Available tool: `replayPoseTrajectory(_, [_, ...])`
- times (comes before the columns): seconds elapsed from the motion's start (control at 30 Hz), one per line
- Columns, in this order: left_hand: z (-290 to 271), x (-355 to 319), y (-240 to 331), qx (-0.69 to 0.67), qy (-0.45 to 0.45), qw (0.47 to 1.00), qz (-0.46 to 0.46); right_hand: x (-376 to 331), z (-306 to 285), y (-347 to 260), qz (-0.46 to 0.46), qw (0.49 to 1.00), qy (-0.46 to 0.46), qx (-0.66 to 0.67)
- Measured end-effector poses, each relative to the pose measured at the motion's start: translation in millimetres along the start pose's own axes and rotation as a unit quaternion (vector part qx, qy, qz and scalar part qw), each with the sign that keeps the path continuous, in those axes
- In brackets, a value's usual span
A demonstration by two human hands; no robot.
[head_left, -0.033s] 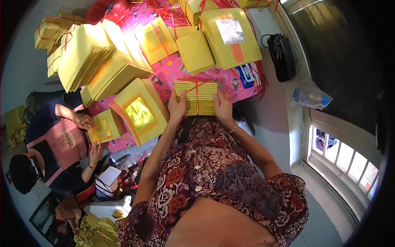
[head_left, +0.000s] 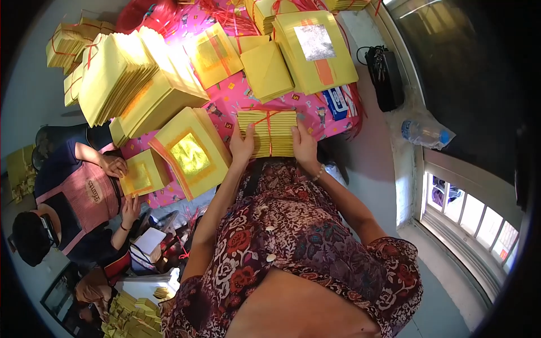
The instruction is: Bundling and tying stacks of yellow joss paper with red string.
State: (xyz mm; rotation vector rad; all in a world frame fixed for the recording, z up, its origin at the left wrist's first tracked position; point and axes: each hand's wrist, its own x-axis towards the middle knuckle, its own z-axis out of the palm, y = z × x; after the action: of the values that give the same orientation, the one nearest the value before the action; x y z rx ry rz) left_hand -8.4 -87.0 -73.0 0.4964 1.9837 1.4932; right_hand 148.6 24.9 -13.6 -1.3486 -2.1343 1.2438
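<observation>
Head | yellow bundle (head_left: 259,143) clasped by partly curled left fingers (head_left: 249,132) and right fingers (head_left: 295,135) | red ribbon (head_left: 270,132) wrapped; gold-panelled stack (head_left: 211,147) seemingly left untied

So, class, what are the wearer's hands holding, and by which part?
The tied yellow bundle, by its opposite sides: left hand on its left, right hand on its right.

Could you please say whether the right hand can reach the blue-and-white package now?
Probably yes: only pink tablecloth shows between the right hand and the package, though that hand holds the tied yellow bundle.
</observation>
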Motion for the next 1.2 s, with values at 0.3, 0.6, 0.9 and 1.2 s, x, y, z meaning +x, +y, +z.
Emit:
replayPoseTrajectory(0.3, [-0.2,-1.5,28.1,0.137,0.009,0.99,-0.029,14.3,14.7,39.9,0.06,0.981,-0.037,0.181])
replayPoseTrajectory(0.6, [-0.7,14.0,29.6,-0.102,-0.055,0.984,-0.139,25.8,16.5,33.1,0.069,0.952,-0.121,0.273])
replayPoseTrajectory(0.9, [-28.1,41.9,44.3,-0.245,-0.126,0.918,-0.284,47.2,-6.7,21.8,0.178,0.861,-0.217,0.424])
replayPoseTrajectory(1.2, [-17.1,44.1,51.6,-0.234,-0.148,0.909,-0.311,52.6,5.8,15.5,0.233,0.799,-0.17,0.528])
